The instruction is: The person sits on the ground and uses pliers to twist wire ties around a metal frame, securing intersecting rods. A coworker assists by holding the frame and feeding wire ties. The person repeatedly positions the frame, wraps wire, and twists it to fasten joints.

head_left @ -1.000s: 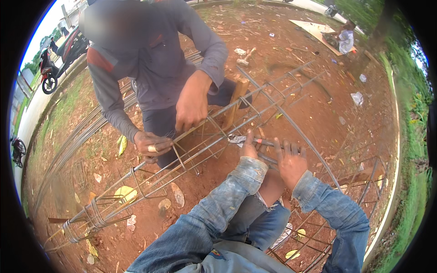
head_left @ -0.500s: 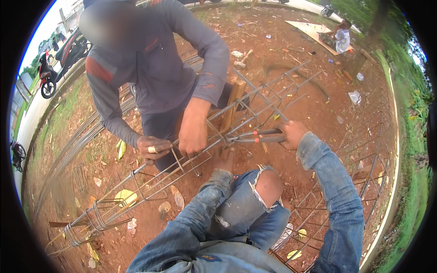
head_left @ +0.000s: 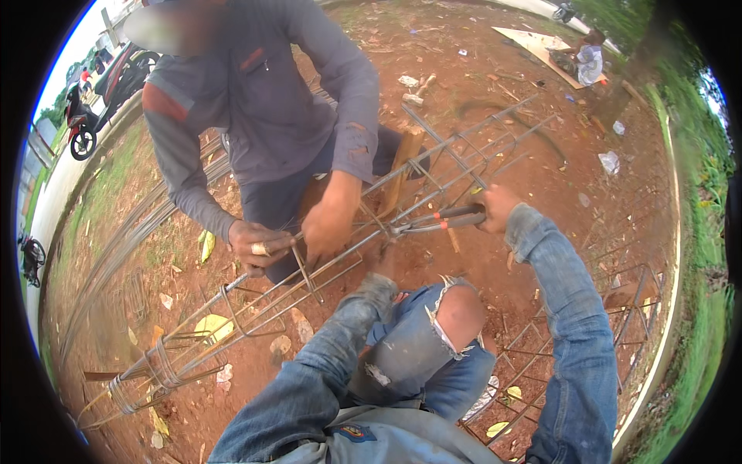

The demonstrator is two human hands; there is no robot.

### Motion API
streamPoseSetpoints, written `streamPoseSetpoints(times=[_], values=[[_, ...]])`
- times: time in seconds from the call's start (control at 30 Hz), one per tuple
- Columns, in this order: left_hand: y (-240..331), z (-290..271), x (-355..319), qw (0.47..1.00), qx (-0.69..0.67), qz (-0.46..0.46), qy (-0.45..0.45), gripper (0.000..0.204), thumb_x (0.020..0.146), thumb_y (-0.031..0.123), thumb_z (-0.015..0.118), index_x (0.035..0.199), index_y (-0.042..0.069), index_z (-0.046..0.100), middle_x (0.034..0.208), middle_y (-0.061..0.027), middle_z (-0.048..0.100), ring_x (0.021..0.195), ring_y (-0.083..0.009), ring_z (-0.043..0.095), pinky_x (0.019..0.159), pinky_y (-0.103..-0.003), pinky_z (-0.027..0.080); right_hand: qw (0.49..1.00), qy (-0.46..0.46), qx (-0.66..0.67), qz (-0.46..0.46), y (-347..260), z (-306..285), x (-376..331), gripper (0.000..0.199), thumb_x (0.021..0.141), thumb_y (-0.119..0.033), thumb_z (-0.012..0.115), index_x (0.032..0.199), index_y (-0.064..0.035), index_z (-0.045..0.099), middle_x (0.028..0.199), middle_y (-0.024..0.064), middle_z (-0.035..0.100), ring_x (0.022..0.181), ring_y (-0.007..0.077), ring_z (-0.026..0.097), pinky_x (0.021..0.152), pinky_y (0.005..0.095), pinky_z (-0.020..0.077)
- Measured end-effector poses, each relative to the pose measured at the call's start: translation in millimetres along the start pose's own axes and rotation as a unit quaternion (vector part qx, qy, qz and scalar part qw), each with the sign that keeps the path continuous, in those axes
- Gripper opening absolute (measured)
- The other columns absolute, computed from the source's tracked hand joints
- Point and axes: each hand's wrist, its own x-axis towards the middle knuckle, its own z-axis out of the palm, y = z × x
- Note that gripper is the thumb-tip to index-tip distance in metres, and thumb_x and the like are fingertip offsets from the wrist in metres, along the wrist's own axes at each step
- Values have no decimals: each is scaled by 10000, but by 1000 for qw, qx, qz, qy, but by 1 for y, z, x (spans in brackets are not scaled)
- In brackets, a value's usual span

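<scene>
1. The pliers [head_left: 437, 220] lie over the long cage of steel bars [head_left: 325, 274], near its middle; their nose touches a bar crossing, and the red and black handles point to the right.
2. The right hand [head_left: 495, 209] is clenched around the handle ends, so its grip is grasping the pliers.
3. The left hand is hidden: the left sleeve [head_left: 340, 340] goes up under the cage bars, and I cannot tell if that grip is closed or released.
4. A torn knee of the jeans [head_left: 456, 313] sits just below the cage.
5. Across the cage another person in a grey shirt [head_left: 270, 100] holds the bars with two hands [head_left: 328, 228], just beside the nose of the pliers.
6. The cage runs from the lower left, where wire binds its end, to the upper right; the red soil [head_left: 495, 100] beside it has open room, with only some leaves and small litter.
7. More bar frames [head_left: 541, 348] lie at the lower right, partly cut off by the right arm.
8. Motorbikes [head_left: 85, 116] stand at the far left rim, bent and hard to make out.
</scene>
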Motion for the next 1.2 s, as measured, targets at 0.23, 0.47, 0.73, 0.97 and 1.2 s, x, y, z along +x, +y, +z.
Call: streamPoseSetpoints(times=[0.23, 0.47, 0.73, 0.97, 1.2], values=[[-32, 5, 12, 998, -56, 17, -18, 224, 832, 178, 547, 801, -35, 609, 667, -38, 570, 641, -91, 476, 588, -270, 392, 879, -294, 339, 159, -64, -14, -64, 511, 769, -430, 626, 974, 37, 594, 757, 219, 624, 710, 310, 642, 631, 412, 516], [-9, -7, 9, 998, -1, 9, -61, 181, 834, 112, 508, 799, -29, 616, 699, -1, 580, 664, -91, 473, 610, -272, 406, 758, -336, 520, 204, -72, -12, -68, 528, 857, -415, 554, 1016, 88, 537, 780, 230, 611, 680, 295, 644, 587, 375, 536], [-23, 2, 10, 997, -76, 17, -27, 177, 826, 110, 509, 856, -37, 601, 728, -54, 578, 676, -106, 486, 608, -277, 406, 828, -188, 484, 214, -95, 30, -88, 348, 823, -280, 606, 818, 67, 604, 648, 134, 618, 577, 208, 618, 521, 325, 496], [-20, 0, 11, 997, -64, -23, -48, 174, 817, 67, 471, 877, -20, 610, 753, 5, 560, 691, -84, 472, 594, -244, 390, 794, -154, 538, 239, -105, 40, -93, 333, 813, -267, 628, 779, 60, 577, 603, 108, 588, 500, 174, 580, 438, 299, 445], [-42, 4, 17, 997, -53, -37, -45, 210, 809, 56, 477, 963, -22, 596, 748, 1, 552, 689, -98, 491, 614, -239, 395, 815, -179, 499, 234, -96, 62, -95, 290, 863, -255, 588, 837, 32, 552, 652, 91, 588, 539, 168, 601, 468, 290, 499]])
